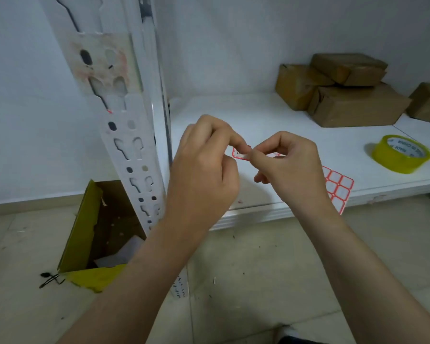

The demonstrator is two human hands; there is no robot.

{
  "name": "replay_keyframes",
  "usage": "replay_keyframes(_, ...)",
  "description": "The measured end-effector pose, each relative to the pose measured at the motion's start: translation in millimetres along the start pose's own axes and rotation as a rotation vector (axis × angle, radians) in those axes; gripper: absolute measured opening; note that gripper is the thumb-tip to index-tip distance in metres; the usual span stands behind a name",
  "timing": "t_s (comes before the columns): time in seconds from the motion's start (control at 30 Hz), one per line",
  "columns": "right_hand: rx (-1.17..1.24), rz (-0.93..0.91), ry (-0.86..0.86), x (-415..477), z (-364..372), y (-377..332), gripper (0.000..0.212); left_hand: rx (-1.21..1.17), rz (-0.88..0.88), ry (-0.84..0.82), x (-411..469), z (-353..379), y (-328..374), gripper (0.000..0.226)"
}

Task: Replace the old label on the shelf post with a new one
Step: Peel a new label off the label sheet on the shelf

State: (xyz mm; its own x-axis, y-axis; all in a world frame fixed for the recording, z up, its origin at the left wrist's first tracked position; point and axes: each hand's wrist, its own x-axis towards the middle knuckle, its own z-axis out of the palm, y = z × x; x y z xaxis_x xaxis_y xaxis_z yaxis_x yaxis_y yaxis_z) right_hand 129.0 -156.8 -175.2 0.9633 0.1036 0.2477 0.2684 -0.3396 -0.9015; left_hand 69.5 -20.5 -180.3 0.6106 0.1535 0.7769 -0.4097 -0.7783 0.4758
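Over the front edge of the white shelf [271, 115], both hands meet around a small red-bordered label [241, 155]. The left hand [204, 170] has its fingers [236, 142] curled in and pressed onto the label's upper left corner, thumb tucked beneath, so that the grip reads as a tight pinch. The right hand [288, 167] comes in from the other side, its thumb and forefinger closed together at the label's right edge, the remaining fingers folded loosely under the palm. The two pinches almost touch each other, and whether the label is still joined to a backing cannot be told, since the fingertips cover most of it.

Just beside the right wrist, a sheet of labels [338, 184] with the same red borders lies on the shelf, its corner jutting past the front lip. A roll of yellow tape [401, 155] rests further right, and several brown packages [343, 90] are stacked toward the back wall.

To the left stands the perforated shelf post [132, 135], upright, with a patch of pinkish, torn residue [99, 60] high on its face. At its foot on the tiled floor sits an open yellow box [90, 232] holding scraps.
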Motion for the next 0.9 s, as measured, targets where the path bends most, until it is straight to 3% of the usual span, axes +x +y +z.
replay_keyframes(0.17, -0.049, 0.098, -0.061, 5.4, -7.0, 22.7, 0.014, 0.065, -0.337, -0.200, -9.8, 16.9, -16.7, 0.029)
replay_keyframes(0.33, -0.027, 0.163, -0.130, 9.2, -8.7, 35.1, 0.013, 0.115, -0.513, -0.316, -20.8, 22.4, -36.7, 0.025)
replay_keyframes(0.7, -0.094, 0.241, -0.289, -0.3, 17.8, 46.3, 0.051, 0.158, -0.591, -0.437, -27.5, 21.8, -46.4, 0.010)
replay_keyframes(0.9, -0.200, 0.168, -0.356, -4.1, 32.4, 48.2, 0.044, 0.182, -0.630, -0.458, -28.1, 22.2, -42.5, 0.013)
